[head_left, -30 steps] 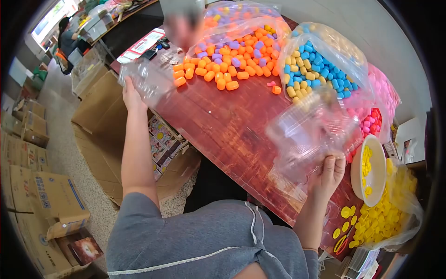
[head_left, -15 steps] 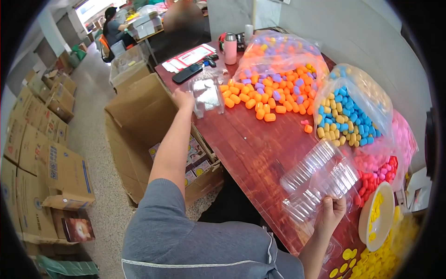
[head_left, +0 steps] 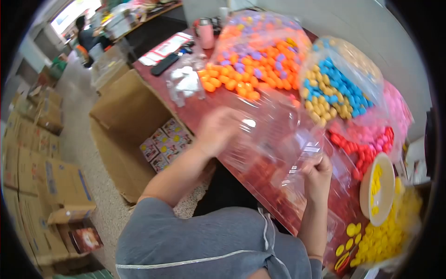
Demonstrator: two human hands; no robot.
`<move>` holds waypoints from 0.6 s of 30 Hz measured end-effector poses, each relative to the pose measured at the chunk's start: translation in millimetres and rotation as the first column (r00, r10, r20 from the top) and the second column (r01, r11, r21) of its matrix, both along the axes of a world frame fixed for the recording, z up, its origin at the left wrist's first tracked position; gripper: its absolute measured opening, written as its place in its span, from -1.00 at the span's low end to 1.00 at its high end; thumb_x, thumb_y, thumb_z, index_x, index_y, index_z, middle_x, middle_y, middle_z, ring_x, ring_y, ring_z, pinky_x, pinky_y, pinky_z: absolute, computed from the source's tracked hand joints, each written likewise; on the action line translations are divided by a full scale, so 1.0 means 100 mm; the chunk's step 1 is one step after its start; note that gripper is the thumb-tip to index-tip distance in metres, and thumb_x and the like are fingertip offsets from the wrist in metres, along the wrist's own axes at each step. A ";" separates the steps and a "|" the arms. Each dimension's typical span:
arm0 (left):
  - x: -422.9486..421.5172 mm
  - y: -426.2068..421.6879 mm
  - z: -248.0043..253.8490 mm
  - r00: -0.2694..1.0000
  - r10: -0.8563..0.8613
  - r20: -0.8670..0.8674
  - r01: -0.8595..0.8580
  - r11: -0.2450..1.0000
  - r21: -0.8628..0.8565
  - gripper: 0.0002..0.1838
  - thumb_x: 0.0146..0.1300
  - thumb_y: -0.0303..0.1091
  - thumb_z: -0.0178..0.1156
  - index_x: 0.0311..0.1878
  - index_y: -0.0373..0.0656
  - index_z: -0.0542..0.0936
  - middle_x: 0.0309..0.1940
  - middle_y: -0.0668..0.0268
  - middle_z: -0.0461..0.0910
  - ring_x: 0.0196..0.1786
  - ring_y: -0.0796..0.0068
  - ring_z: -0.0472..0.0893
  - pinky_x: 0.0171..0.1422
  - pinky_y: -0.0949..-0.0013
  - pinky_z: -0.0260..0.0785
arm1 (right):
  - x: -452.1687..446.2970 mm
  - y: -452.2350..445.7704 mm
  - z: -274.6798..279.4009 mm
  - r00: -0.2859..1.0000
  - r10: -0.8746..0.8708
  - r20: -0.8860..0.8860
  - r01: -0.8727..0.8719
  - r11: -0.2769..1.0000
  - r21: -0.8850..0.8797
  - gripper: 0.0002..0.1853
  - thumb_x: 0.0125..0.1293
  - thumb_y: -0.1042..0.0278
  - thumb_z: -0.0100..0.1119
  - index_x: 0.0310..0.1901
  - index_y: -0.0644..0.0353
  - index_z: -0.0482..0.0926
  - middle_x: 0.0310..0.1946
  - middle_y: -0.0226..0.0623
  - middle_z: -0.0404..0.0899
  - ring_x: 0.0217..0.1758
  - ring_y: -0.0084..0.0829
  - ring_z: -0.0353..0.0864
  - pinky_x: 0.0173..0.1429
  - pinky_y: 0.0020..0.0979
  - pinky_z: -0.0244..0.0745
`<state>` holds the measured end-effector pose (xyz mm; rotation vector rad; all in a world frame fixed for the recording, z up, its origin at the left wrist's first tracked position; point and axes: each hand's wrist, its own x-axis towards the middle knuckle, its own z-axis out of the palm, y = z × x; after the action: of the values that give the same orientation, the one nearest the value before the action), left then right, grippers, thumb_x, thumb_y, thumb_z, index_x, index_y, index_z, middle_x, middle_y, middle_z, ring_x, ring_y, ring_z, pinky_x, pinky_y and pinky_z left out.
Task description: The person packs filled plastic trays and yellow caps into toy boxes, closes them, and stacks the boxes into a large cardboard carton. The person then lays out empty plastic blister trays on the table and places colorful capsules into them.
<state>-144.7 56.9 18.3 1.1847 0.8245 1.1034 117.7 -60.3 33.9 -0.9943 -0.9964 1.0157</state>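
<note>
Clear plastic trays (head_left: 278, 135), blurred by motion, are held above the red-brown table (head_left: 200, 109). My right hand (head_left: 317, 174) pinches their near right edge between thumb and fingers. At their left side is my left hand (head_left: 220, 130), smeared by motion, so its fingers cannot be made out clearly. Another clear plastic piece (head_left: 185, 85) lies at the table's far left edge, apart from both hands. Beyond the trays are loose orange capsules (head_left: 239, 83) spilling from a plastic bag.
An open carton (head_left: 114, 111) with printed packs (head_left: 167, 142) stands left. Blue and tan capsules (head_left: 332, 93), red pieces (head_left: 357, 149), a cream bowl (head_left: 367, 190), yellow pieces (head_left: 385, 237), red-handled scissors (head_left: 343, 261), a phone (head_left: 165, 64) and a pink bottle (head_left: 206, 35) surround the work area. Another person (head_left: 88, 37) sits far left.
My left hand has left the plastic piece at the table's far edge and moved right and nearer to the trays. The trays in my right hand have shifted and turned.
</note>
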 end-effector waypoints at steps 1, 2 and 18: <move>-0.13 0.01 0.11 0.993 0.108 0.041 -0.110 0.993 0.046 -0.76 0.22 -0.56 0.20 -0.03 -0.20 0.60 -0.17 0.27 0.67 -0.28 0.53 0.62 -0.16 0.50 0.51 | 0.10 -0.03 0.01 0.997 -0.064 -0.045 0.066 0.998 0.025 -0.86 0.13 0.58 0.32 -0.37 0.16 0.53 -0.51 -0.46 0.53 -0.48 -0.65 0.37 -0.31 -0.63 0.32; -0.28 0.01 0.24 0.953 0.296 -0.057 -0.293 0.955 0.054 -0.79 0.24 -0.59 0.18 -0.06 -0.20 0.58 -0.16 0.28 0.67 -0.28 0.51 0.63 -0.15 0.49 0.53 | 0.18 -0.03 0.02 0.988 -0.124 -0.093 0.129 0.990 0.054 -0.91 0.21 0.54 0.29 -0.31 0.18 0.56 -0.51 -0.45 0.53 -0.48 -0.65 0.36 -0.32 -0.63 0.33; -0.09 -0.48 -0.03 0.285 -0.098 -0.954 0.884 0.412 0.222 -0.88 0.10 -0.41 0.14 -0.31 -0.12 0.63 0.05 0.31 0.61 0.07 0.19 0.55 0.17 0.25 0.39 | -0.36 0.93 -0.85 0.758 -0.091 -0.645 -0.201 0.909 -0.365 -0.62 0.47 0.29 0.10 0.21 0.31 0.44 0.19 -0.01 0.51 0.23 -0.21 0.55 0.30 -0.30 0.45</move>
<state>-153.4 8.6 15.1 2.6753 0.4528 0.0289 81.3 32.5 -51.4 -0.8403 -0.2175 1.5328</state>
